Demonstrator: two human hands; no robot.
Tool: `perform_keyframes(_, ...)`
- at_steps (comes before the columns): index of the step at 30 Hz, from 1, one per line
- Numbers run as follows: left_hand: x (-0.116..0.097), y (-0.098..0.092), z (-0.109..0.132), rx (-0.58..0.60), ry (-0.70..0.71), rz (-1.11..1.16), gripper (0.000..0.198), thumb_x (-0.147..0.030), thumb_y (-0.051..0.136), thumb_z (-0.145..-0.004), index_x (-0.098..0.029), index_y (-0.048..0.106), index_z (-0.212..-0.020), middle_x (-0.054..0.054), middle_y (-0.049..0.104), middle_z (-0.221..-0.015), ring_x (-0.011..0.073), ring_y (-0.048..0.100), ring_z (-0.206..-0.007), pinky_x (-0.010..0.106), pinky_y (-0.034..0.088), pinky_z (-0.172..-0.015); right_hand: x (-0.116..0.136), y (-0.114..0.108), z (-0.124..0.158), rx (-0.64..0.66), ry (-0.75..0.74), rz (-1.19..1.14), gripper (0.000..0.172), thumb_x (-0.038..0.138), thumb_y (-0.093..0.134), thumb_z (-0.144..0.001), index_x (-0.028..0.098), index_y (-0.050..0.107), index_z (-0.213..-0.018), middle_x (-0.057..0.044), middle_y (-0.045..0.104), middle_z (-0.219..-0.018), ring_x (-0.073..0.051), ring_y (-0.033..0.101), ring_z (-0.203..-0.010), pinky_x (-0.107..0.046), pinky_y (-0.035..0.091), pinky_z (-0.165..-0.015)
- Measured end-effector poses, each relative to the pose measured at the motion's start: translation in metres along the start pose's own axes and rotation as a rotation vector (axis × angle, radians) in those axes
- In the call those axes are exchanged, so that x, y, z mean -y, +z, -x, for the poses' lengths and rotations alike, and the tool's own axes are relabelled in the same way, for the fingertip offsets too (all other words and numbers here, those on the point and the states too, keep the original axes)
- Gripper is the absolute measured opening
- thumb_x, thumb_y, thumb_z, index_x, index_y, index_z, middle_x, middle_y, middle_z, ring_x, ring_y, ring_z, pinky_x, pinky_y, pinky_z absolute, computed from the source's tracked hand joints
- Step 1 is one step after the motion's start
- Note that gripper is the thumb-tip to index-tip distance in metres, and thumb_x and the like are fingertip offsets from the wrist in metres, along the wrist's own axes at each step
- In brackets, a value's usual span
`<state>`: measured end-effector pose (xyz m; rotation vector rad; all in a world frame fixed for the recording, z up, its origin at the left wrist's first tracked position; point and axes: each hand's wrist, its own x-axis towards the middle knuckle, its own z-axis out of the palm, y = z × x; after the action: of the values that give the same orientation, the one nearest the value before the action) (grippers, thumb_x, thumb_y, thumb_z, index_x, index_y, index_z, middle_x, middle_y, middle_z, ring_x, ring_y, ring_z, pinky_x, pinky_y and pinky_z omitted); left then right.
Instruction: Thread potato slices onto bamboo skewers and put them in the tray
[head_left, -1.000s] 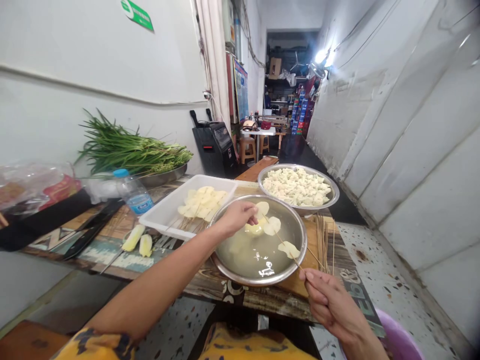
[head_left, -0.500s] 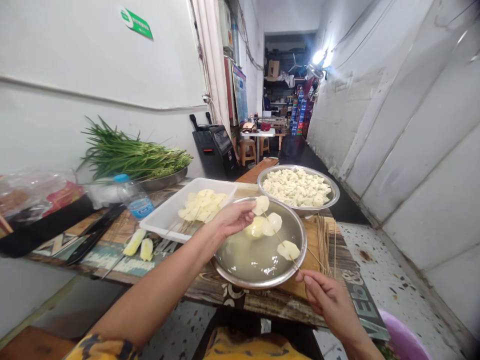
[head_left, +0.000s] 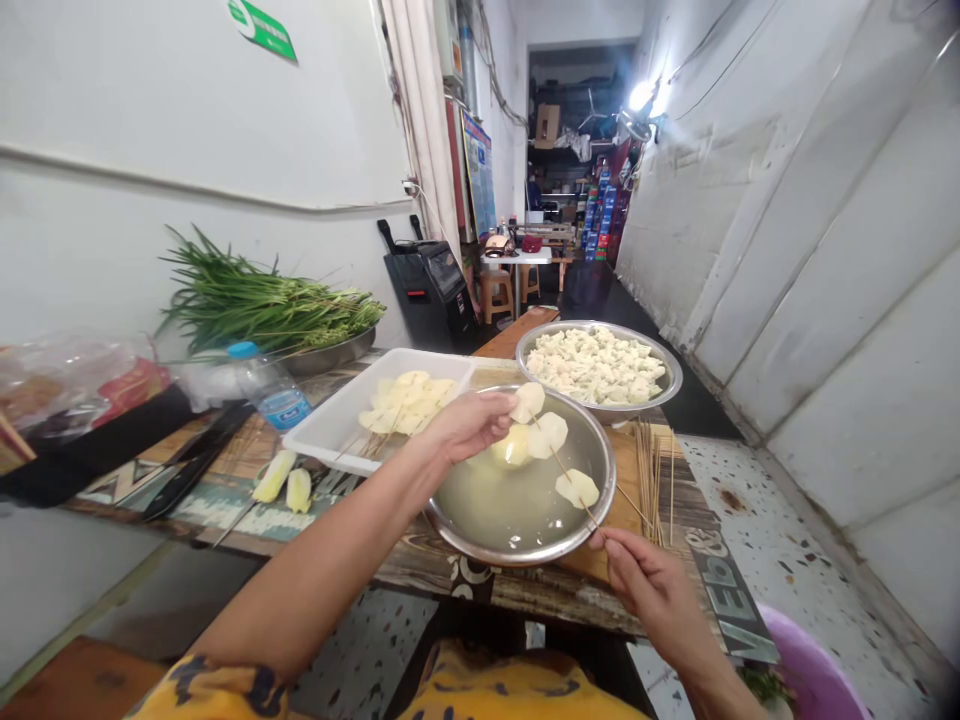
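Note:
Over a steel bowl of cloudy water (head_left: 480, 535) I hold a thin wooden skewer (head_left: 556, 458) that carries 3 pale potato slices (head_left: 576, 488). My right hand (head_left: 652, 590) pinches the skewer's lower end at the bowl's right rim. The top slice (head_left: 529, 402) is between the fingers of my left hand (head_left: 472, 430), at the skewer's far end. A peeled potato (head_left: 513, 446) sits in the water behind the slices. To the left, a white plastic tub (head_left: 322, 447) contains several skewered potato slices (head_left: 409, 400).
Behind the water bowl stands a steel bowl (head_left: 671, 385) heaped with cauliflower florets (head_left: 596, 365). Loose skewers (head_left: 651, 480) lie on a wooden board at right. Leftward are a water bottle (head_left: 274, 390), vegetable pieces (head_left: 298, 490), a black-handled knife (head_left: 180, 480) and green stalks (head_left: 262, 305). A purple basin (head_left: 814, 660) is below right.
Both hands keep their grip on the skewer and slice, with almost no movement. The view has shifted slightly.

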<state>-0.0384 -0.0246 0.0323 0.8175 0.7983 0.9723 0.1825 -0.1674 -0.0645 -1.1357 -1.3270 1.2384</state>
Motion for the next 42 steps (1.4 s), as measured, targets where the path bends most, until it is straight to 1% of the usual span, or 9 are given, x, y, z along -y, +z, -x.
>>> perform_keyframes(4, -0.003, -0.001, 0.001, 0.001, 0.009, -0.017, 0.006, -0.007, 0.064, -0.068, -0.006, 0.059, -0.065, -0.001, 0.047, -0.055, -0.0002, 0.037, -0.044, 0.01, 0.028, -0.038, 0.004, 0.001, -0.003, 0.044, 0.085, -0.114, 0.032, 0.044, 0.05, -0.086, 0.014, 0.061, -0.093, 0.009, 0.024, -0.049, -0.006, 0.018, -0.041, -0.02, 0.015, -0.039)
perform_keyframes(9, 0.002, 0.0, -0.004, -0.01, 0.021, 0.053, 0.01, -0.01, 0.067, -0.067, -0.008, 0.059, -0.069, -0.001, 0.049, -0.058, 0.0001, 0.036, -0.044, 0.011, 0.027, -0.039, 0.009, 0.007, -0.003, -0.038, -0.005, 0.005, 0.031, 0.043, 0.05, -0.086, 0.015, 0.06, -0.091, 0.007, 0.028, -0.051, -0.008, 0.025, -0.043, -0.021, 0.019, -0.04)
perform_keyframes(14, 0.023, 0.018, 0.007, -0.05, 0.095, 0.107, 0.028, -0.039, 0.064, -0.072, -0.013, 0.063, -0.081, 0.006, 0.062, -0.081, 0.0092, 0.055, -0.066, 0.02, 0.043, -0.057, 0.011, 0.019, -0.007, -0.096, -0.062, 0.012, 0.029, 0.041, 0.046, -0.088, 0.015, 0.058, -0.092, 0.007, 0.028, -0.052, -0.008, 0.026, -0.045, -0.021, 0.02, -0.041)
perform_keyframes(19, 0.039, 0.035, 0.022, -0.098, 0.144, 0.047, 0.025, -0.031, 0.071, -0.066, -0.011, 0.066, -0.08, 0.007, 0.064, -0.085, 0.0129, 0.058, -0.072, 0.027, 0.044, -0.071, 0.009, 0.027, -0.008, -0.1, -0.089, 0.038, 0.029, 0.039, 0.045, -0.089, 0.014, 0.058, -0.093, 0.007, 0.03, -0.053, -0.008, 0.027, -0.045, -0.021, 0.021, -0.04)
perform_keyframes(26, 0.044, 0.034, 0.019, -0.189, 0.118, 0.001, 0.023, -0.029, 0.07, -0.065, -0.008, 0.067, -0.074, 0.008, 0.063, -0.073, 0.012, 0.056, -0.065, 0.026, 0.042, -0.067, 0.014, 0.03, -0.001, -0.132, -0.091, 0.089, 0.028, 0.037, 0.046, -0.088, 0.013, 0.06, -0.092, 0.006, 0.031, -0.052, -0.008, 0.029, -0.045, -0.021, 0.022, -0.04)
perform_keyframes(31, 0.042, 0.032, 0.024, -0.083, 0.111, -0.148, 0.026, -0.033, 0.071, -0.063, -0.009, 0.067, -0.07, 0.006, 0.061, -0.07, 0.0092, 0.05, -0.058, 0.024, 0.037, -0.058, 0.017, 0.028, -0.002, -0.006, 0.066, -0.233, 0.026, 0.039, 0.051, -0.086, 0.015, 0.059, -0.088, 0.01, 0.025, -0.048, -0.004, 0.017, -0.038, -0.018, 0.015, -0.035)
perform_keyframes(34, 0.042, 0.035, 0.029, -0.038, 0.185, -0.339, 0.027, -0.037, 0.068, -0.065, -0.01, 0.065, -0.061, 0.003, 0.056, -0.06, 0.0096, 0.046, -0.055, 0.024, 0.035, -0.056, 0.02, 0.025, -0.006, 0.045, 0.148, -0.405, 0.025, 0.04, 0.053, -0.084, 0.015, 0.058, -0.086, 0.012, 0.02, -0.047, -0.003, 0.009, -0.037, -0.017, 0.01, -0.034)
perform_keyframes(37, 0.043, 0.038, 0.032, -0.095, 0.271, -0.423, 0.031, -0.042, 0.063, -0.07, -0.012, 0.063, -0.061, 0.003, 0.056, -0.062, 0.0106, 0.048, -0.059, 0.023, 0.037, -0.057, 0.02, 0.024, -0.007, -0.055, 0.054, -0.285, 0.025, 0.039, 0.054, -0.085, 0.015, 0.058, -0.087, 0.011, 0.023, -0.048, -0.004, 0.015, -0.039, -0.017, 0.013, -0.035)
perform_keyframes(42, 0.036, 0.032, 0.027, -0.126, 0.259, -0.138, 0.034, -0.045, 0.062, -0.072, -0.015, 0.064, -0.087, 0.007, 0.063, -0.088, 0.0133, 0.056, -0.075, 0.025, 0.044, -0.067, 0.013, 0.023, -0.003, -0.103, -0.078, -0.018, 0.026, 0.036, 0.049, -0.088, 0.014, 0.06, -0.093, 0.007, 0.03, -0.052, -0.007, 0.027, -0.045, -0.019, 0.021, -0.04)
